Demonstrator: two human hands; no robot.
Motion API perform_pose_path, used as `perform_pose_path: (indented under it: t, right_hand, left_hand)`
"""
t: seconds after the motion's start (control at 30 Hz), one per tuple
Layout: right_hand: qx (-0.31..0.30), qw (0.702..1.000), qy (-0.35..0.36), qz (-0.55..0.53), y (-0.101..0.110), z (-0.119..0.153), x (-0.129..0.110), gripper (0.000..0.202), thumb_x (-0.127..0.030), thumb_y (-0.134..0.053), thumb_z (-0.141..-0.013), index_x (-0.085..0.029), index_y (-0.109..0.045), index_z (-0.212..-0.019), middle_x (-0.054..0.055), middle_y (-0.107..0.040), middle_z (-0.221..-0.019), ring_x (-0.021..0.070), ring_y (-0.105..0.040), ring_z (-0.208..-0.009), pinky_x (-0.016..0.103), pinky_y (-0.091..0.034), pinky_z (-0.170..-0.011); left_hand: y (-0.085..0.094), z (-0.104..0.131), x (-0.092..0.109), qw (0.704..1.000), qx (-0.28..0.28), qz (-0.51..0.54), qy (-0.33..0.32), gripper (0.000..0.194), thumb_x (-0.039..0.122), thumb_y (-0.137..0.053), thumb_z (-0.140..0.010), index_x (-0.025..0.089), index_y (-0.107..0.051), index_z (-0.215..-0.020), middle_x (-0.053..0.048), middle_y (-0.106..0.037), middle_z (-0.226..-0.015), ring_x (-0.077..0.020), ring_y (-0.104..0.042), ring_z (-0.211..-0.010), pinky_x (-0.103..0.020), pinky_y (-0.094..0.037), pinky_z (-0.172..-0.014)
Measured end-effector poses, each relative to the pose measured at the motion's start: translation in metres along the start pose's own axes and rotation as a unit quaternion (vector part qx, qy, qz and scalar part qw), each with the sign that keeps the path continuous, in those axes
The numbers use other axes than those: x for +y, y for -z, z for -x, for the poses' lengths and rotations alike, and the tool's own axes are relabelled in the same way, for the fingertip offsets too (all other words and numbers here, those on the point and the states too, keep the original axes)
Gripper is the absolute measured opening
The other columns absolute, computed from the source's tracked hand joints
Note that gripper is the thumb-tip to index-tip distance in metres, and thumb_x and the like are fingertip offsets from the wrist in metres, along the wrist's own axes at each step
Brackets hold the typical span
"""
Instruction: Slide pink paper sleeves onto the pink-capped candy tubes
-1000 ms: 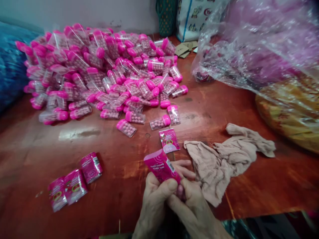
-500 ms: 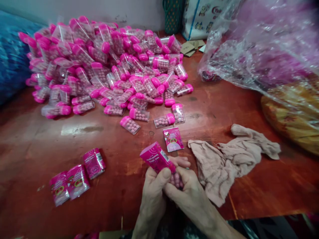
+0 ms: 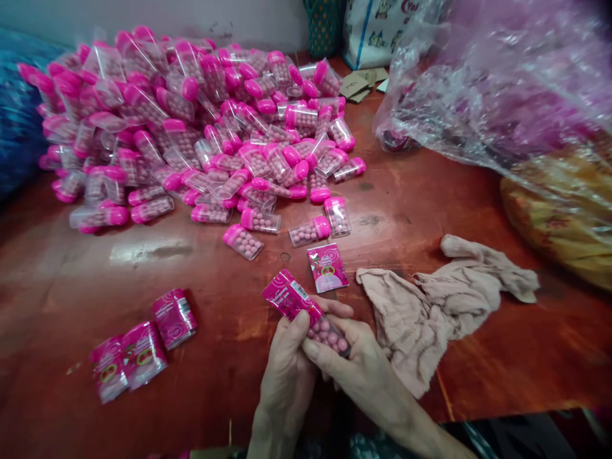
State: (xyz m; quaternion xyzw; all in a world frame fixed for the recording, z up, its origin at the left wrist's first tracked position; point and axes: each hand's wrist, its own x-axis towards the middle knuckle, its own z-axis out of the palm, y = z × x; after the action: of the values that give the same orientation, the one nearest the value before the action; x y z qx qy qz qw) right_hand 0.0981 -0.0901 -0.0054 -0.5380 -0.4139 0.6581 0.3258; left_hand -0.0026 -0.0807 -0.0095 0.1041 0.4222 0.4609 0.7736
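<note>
The left hand (image 3: 287,358) is holding a printed pink sleeve (image 3: 289,296) above the near edge of the desk (image 3: 229,331); its grip is narrow, with the thumb pressing on the sleeve's lower part. The right hand (image 3: 366,363) is gripping a clear container (image 3: 327,335) of pink balls, its grip likewise narrow, with the thumb lying along the container's near side. The container is projecting from the sleeve's lower end, and both are tilting, the sleeve pointing up and to the left. One flat printed packet (image 3: 328,267) is lying on the desk just beyond the hands. Three similar packets (image 3: 143,355) are lying in a group to the left, two of them overlapping. A crumpled beige cloth (image 3: 430,312) is resting to the right. A large heap of pink-capped containers (image 3: 191,140) is occupying the far left, and a transparent plastic bag (image 3: 459,121) is standing at the far right.
</note>
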Motion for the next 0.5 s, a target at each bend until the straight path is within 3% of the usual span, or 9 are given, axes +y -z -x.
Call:
perform_pose_path:
  t: [0.5]
  right_hand:
    - [0.011, 0.999, 0.025, 0.045, -0.0016, -0.0011, -0.003, 0.009, -0.024, -0.057, -0.079, -0.017, -0.064, -0.08, -0.005, -0.05, -0.062, 0.0091, -0.047, -0.057, 0.019, -0.039, -0.054]
  left_hand:
    - [-0.003, -0.0002, 0.0027, 0.999, -0.022, -0.018, -0.031, 0.015, 0.029, -0.056, -0.08, 0.016, -0.062, -0.078, -0.007, -0.065, -0.088, -0.0194, -0.061, -0.08, -0.029, -0.049, -0.072]
